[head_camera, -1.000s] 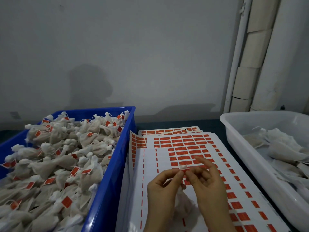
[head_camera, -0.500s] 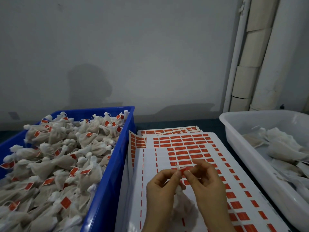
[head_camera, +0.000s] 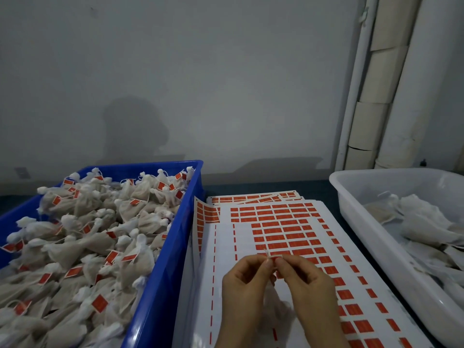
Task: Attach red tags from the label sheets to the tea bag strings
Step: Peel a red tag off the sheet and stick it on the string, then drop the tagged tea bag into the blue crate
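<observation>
Over label sheets (head_camera: 247, 234), left hand (head_camera: 244, 285) and right hand (head_camera: 310, 282) pinch red tag (head_camera: 273, 259) on tea bag string (head_camera: 267, 252).

I see a dark tabletop (head_camera: 319, 194) carrying a blue crate (head_camera: 160, 272) on the left, a stack of label sheets (head_camera: 283, 222) just beside it, and a white tub (head_camera: 356, 222) on the right.

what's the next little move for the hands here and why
Probably press the red tag closed around the string: the left hand and right hand both pinch it, with the tea bag hanging below over the label sheet. Whether it is already sealed is too small to tell.
</observation>
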Motion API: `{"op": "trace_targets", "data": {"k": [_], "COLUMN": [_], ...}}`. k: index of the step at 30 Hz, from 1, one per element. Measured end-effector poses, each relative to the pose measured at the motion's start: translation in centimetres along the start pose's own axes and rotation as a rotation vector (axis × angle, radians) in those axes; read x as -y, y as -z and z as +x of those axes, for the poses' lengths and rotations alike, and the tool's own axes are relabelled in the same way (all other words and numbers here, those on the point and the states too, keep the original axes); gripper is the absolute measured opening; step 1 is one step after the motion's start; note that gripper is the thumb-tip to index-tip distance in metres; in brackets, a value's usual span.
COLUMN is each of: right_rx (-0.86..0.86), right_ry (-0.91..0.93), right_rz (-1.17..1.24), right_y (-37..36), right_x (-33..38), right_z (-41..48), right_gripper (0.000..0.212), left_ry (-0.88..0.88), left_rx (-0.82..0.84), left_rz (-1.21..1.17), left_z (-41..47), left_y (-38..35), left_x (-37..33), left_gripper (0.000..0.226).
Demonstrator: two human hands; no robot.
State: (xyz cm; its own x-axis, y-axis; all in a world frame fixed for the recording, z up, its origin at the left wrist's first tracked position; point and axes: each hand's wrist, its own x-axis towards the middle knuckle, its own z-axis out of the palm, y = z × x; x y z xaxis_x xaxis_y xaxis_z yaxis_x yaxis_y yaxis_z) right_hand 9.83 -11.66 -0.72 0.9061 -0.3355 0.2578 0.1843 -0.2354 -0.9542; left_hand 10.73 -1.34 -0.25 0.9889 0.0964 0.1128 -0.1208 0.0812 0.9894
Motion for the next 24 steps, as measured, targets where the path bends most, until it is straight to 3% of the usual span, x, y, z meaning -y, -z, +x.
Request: {"op": "trace_targets", "data": {"k": [7, 14, 17, 20, 24], "right_rx": [0.028, -0.017, -0.021, -0.008, 0.009], "right_ry": [0.015, -0.031, -0.067, -0.053, -0.062], "right_rz": [-0.016, 0.114, 0.119, 0.089, 0.086], "right_y": [-0.1, -0.1, -0.1, -0.2, -0.1], "right_x": [0.2, -0.2, -0.8, -0.9, -0.7], "right_z": [-0.5, -0.3, -0.1, -0.1, -0.2], "right_gripper": [0.018, 0.015, 0.012, 0.014, 0.015], "left_ry": [-0.033, -0.078, -0.126, -0.303, -0.544], "left_rx": [-0.028, -0.159, -0.235, -0.355, -0.669], "left_rz": [0.071, 0.252, 0.147, 0.154, 0.323], "left_z": [-0.1, -0.3, -0.7, -1.4, -0.7], "left_y": [0.1, 0.5, 1.2, 1.8, 3.4], "left_x": [0.0, -2.3, -5.9, -10.4, -14.6], "left_gripper": [0.002, 0.008, 0.004, 0.004, 0.008]}}
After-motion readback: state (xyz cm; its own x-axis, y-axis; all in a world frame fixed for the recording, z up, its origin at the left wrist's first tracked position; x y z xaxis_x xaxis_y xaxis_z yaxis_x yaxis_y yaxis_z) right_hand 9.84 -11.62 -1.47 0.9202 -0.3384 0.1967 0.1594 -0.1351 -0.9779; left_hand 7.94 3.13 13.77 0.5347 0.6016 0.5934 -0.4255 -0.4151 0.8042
